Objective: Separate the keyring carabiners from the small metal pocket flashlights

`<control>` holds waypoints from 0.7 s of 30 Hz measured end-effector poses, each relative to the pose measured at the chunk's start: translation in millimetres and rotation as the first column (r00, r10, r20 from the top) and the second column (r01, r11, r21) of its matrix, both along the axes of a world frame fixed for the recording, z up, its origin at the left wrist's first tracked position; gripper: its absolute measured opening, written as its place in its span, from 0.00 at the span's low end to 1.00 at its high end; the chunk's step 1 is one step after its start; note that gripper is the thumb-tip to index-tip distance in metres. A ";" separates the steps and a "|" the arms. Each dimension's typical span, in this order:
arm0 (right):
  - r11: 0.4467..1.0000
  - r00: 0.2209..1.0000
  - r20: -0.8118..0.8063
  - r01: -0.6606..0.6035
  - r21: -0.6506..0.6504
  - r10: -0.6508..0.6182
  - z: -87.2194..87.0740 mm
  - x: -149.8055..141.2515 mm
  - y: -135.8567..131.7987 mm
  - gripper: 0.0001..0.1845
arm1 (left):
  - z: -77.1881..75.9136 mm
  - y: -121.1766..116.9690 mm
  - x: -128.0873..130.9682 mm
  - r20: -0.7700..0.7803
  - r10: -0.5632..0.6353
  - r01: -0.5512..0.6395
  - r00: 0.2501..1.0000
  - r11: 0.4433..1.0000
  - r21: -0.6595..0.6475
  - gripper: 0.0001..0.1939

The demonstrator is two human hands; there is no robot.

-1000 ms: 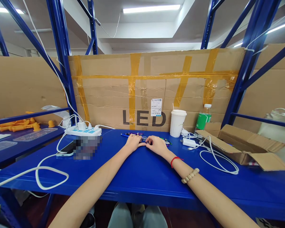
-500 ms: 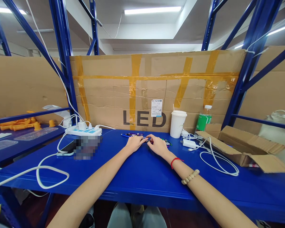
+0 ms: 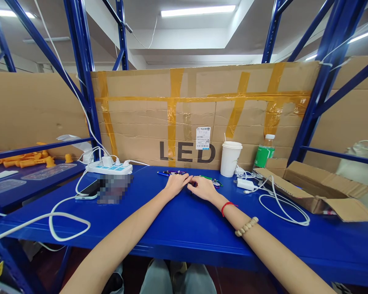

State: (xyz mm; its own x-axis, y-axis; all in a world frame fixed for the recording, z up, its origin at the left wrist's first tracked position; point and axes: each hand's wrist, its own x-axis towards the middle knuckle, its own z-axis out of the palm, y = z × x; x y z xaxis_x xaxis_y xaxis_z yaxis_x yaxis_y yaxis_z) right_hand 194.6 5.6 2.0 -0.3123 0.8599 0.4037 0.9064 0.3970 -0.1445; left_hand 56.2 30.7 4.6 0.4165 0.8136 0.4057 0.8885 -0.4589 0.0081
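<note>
Both my forearms reach out over the blue table (image 3: pixel 184 228) and my hands meet near its far middle. My left hand (image 3: pixel 175 183) lies knuckles up with its fingers curled down onto a cluster of small coloured clips (image 3: pixel 213 182) and pens (image 3: pixel 168 173). My right hand (image 3: pixel 203 187) sits right beside it, fingers bent and pinched together against the same small items. What sits under the fingertips is too small to name. A red string and a bead bracelet (image 3: pixel 247 226) ring my right wrist.
A white power strip (image 3: pixel 108 167) with plugs and white cables (image 3: pixel 64 222) lies at left, a phone (image 3: pixel 88 190) beside it. A white paper cup (image 3: pixel 230 158), a green bottle (image 3: pixel 263 153), a charger with cable (image 3: pixel 282 204) and an open cardboard box (image 3: pixel 319 185) stand at right. A taped cardboard wall (image 3: pixel 202 118) backs the table.
My hands have shifted a little nearer each other and the fingers have curled in over the small items. The view has drifted slightly.
</note>
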 end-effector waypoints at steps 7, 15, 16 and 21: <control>0.997 0.996 0.043 -0.071 -0.005 0.072 -0.5 3.6 2.4 0.13 | -3.1 3.0 1.4 0.059 0.012 -0.011 0.998 1.000 -0.024 0.23; 0.998 0.999 -0.012 -0.042 0.056 0.043 -4.6 4.7 5.4 0.15 | -3.0 4.8 -0.2 0.162 0.158 -0.148 0.974 0.986 -0.075 0.28; 0.998 0.999 -0.016 -0.027 0.052 0.028 -4.2 4.2 5.0 0.15 | -2.8 4.9 -0.6 0.174 0.167 -0.156 0.970 0.985 -0.077 0.28; 1.000 0.998 -0.050 0.024 0.019 -0.023 0.8 2.0 0.9 0.18 | -3.4 5.8 -1.8 0.200 0.145 -0.129 0.969 0.988 -0.089 0.29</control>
State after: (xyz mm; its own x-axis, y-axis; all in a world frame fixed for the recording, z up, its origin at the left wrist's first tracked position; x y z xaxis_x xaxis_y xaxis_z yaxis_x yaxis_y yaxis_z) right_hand 196.7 6.5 2.8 -0.2708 0.8587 0.4351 0.9075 0.3785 -0.1822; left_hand 54.4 36.5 1.3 0.2130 0.8883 0.4068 0.9186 -0.3239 0.2263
